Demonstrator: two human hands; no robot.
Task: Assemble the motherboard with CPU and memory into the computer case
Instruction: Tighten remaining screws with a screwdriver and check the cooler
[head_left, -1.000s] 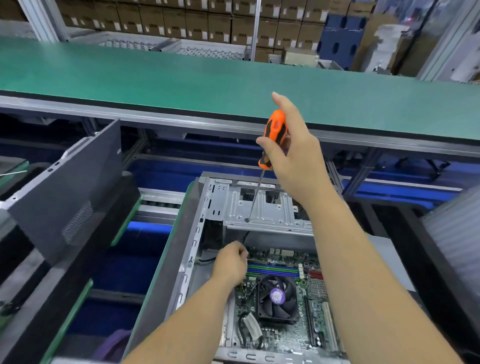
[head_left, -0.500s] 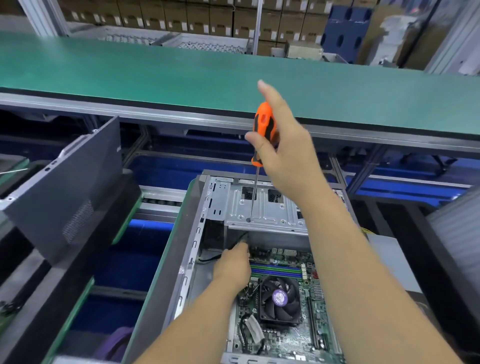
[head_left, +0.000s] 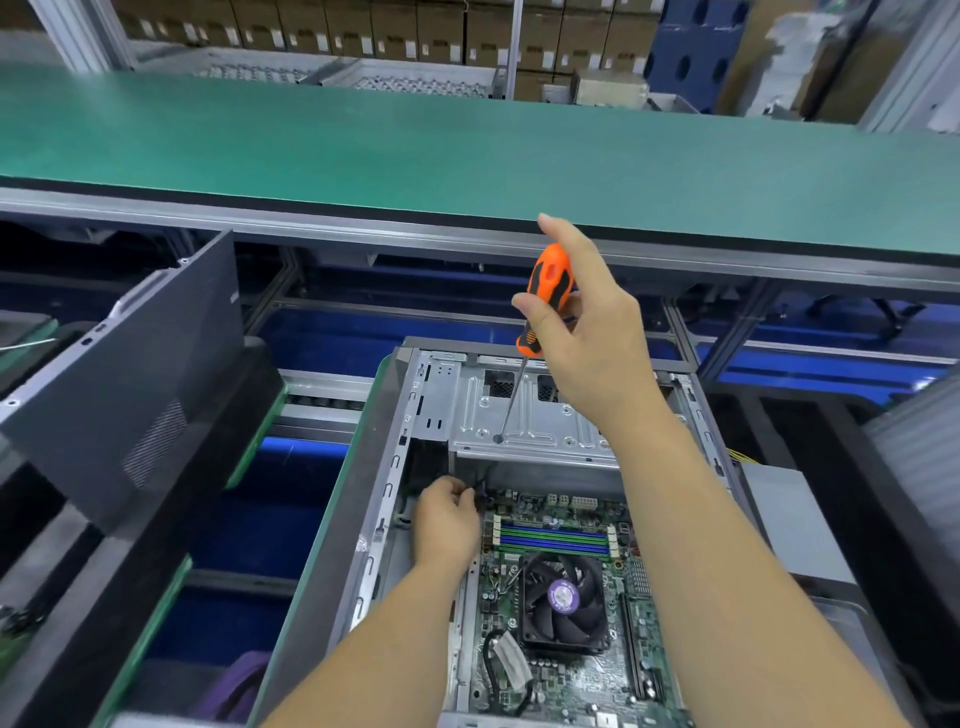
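Right hand (head_left: 587, 332) holding orange screwdriver (head_left: 545, 299), tip on metal tray (head_left: 524, 415) in computer case (head_left: 374, 519). Left hand (head_left: 447, 525) pinching black cable (head_left: 480, 480) beside motherboard (head_left: 566, 649).

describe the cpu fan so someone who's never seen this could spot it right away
Find the open grey computer case lying on its side at the bottom centre, with the green motherboard inside. The cpu fan sits mid-board, just below the blue and green memory slots. It is the only black round-bladed part, with a purple sticker on its hub.
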